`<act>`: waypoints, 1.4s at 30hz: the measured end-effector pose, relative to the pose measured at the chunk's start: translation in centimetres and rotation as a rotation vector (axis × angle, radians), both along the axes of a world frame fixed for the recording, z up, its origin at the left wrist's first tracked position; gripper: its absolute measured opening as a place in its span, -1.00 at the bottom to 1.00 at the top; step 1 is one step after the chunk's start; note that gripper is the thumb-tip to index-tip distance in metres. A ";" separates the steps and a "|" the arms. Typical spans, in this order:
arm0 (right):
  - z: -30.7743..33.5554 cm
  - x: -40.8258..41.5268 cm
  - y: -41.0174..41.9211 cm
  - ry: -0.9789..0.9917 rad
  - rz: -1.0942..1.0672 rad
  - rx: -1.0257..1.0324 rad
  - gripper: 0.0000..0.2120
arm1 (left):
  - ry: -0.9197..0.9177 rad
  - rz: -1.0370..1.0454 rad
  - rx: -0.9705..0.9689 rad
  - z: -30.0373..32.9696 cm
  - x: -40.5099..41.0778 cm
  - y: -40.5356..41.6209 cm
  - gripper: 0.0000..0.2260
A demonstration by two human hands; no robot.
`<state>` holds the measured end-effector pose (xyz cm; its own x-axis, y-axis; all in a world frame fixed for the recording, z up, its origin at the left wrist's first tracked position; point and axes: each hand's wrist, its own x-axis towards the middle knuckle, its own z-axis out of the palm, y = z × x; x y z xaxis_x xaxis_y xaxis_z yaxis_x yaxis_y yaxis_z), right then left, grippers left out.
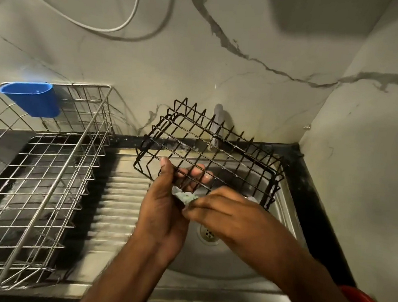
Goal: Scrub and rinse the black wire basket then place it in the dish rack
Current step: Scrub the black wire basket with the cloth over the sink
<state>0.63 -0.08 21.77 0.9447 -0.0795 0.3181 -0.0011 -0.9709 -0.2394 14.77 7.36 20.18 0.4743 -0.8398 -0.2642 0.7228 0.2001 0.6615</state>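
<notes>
Here, left hand [164, 203] clamps the black wire basket [210, 151] by its near rim over the sink [282, 206]; right hand [222, 208] pinches a sponge [185, 196]. Probably light, rigid, wet-slippery; grip rim wires.

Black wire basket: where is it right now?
In the head view the black wire basket is held tilted above the sink, right of the steel dish rack, gripped by the left hand, in front of the tap.

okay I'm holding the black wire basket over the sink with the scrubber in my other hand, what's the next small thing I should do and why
Probably rub the pale green scrub pad in your right hand along the black wire basket, gripped by your left hand: no water is visibly running yet.
</notes>
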 end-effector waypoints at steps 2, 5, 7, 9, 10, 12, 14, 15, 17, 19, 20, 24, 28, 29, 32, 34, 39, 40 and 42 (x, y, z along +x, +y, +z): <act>0.7 -0.3 -1.1 -0.040 -0.057 0.069 -0.57 | -0.036 0.010 0.022 0.1 0.0 0.0 -0.52; 2.1 -1.1 -3.6 -0.125 -0.237 0.032 -0.50 | -0.028 0.033 0.012 0.1 0.4 0.2 -0.55; 2.5 -1.8 -5.3 -0.189 -0.324 0.083 -0.57 | 0.016 0.024 -0.012 -0.1 0.4 0.3 -0.54; 2.6 -2.5 -6.8 -0.243 -0.414 0.139 -0.67 | 0.040 0.015 -0.017 -0.3 0.2 0.3 -0.51; 2.7 -2.6 -7.3 -0.271 -0.452 0.179 -0.69 | 0.040 0.016 -0.018 -0.4 0.1 0.2 -0.49; 2.8 -2.6 -7.1 -0.308 -0.496 0.211 -0.70 | 0.032 0.020 -0.013 -0.2 -0.2 0.0 -0.51; 2.6 -1.9 -5.4 -0.296 -0.516 0.129 -0.66 | 0.024 0.010 -0.019 -0.2 -0.3 -0.2 -0.68; 2.4 -1.5 -4.2 -0.265 -0.503 0.074 -0.62 | 0.021 -0.001 -0.025 -0.1 -0.3 -0.3 -0.78; 1.8 -0.8 -2.1 -0.163 -0.389 0.047 -0.52 | 0.021 -0.007 -0.026 -0.3 -0.4 -0.4 -0.84; 1.8 -0.5 -1.3 -0.027 -0.246 0.143 -0.48 | 0.036 0.009 -0.014 -0.5 -0.2 -0.4 -0.84; 1.9 -0.5 -1.5 0.034 -0.211 0.213 -0.48 | 0.047 0.014 -0.009 -0.5 -0.1 -0.3 -0.83; 3.1 -1.7 -3.3 0.000 -0.225 0.321 -0.40 | 0.061 0.018 -0.008 -0.5 0.3 -0.2 -0.80; 3.6 -2.8 -5.9 -0.206 -0.369 0.301 -0.43 | 0.105 0.012 0.004 -0.6 0.4 -0.1 -0.85; 3.5 -2.9 -6.5 -0.261 -0.415 0.307 -0.44 | 0.112 0.013 0.012 -0.6 0.4 -0.2 -0.88; 3.1 -2.5 -6.8 -0.372 -0.510 0.240 -0.52 | 0.140 0.034 0.035 -0.5 0.3 -0.4 -0.89; 2.7 -1.8 -6.0 -0.366 -0.571 0.101 -0.56 | 0.144 0.041 0.041 -0.3 0.3 -0.5 -0.87; 1.4 -1.2 -3.9 -0.261 -0.610 0.025 -0.57 | 0.110 0.040 0.078 -0.3 0.6 -0.2 -0.83; 1.4 -1.2 -3.6 -0.253 -0.613 0.040 -0.58 | 0.108 0.039 0.085 -0.4 0.5 -0.2 -0.83; 1.8 -1.3 -2.9 -0.188 -0.609 0.018 -0.59 | 0.122 0.045 0.098 -0.5 0.4 -0.2 -0.80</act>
<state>-0.71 -2.95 23.55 0.6568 -0.5914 0.4678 -0.5079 -0.8055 -0.3053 15.17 7.14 19.65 0.4701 -0.7861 -0.4013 0.7906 0.1729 0.5875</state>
